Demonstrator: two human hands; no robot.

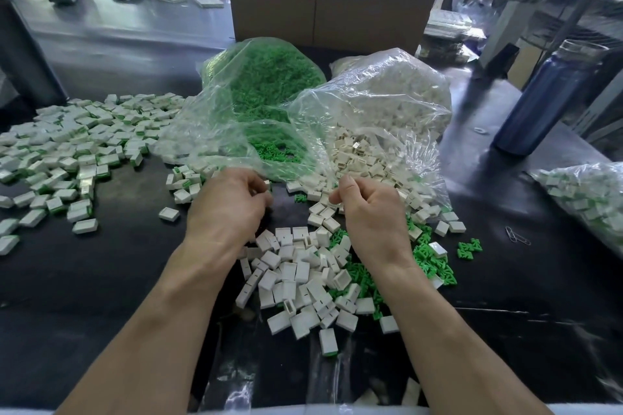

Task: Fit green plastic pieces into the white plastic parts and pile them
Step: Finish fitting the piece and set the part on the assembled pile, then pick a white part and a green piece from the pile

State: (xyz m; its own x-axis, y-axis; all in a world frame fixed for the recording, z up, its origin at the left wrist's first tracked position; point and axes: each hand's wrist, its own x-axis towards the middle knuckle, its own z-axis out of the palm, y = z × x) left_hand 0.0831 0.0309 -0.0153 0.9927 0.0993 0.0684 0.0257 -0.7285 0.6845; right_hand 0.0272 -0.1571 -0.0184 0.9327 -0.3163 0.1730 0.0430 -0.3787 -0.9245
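I see both hands above the dark surface point(101, 280). My left hand point(229, 205) has its fingers curled under; whether they hold anything I cannot tell. My right hand point(371, 212) has curled fingers pinching something small and pale, too hidden to name. The loose white parts point(296, 280) lie just below both hands, at 6 o'clock; the green pieces point(428, 259) lie at 4 o'clock of the right hand. The finished pile point(77, 145) sits at 10 o'clock.
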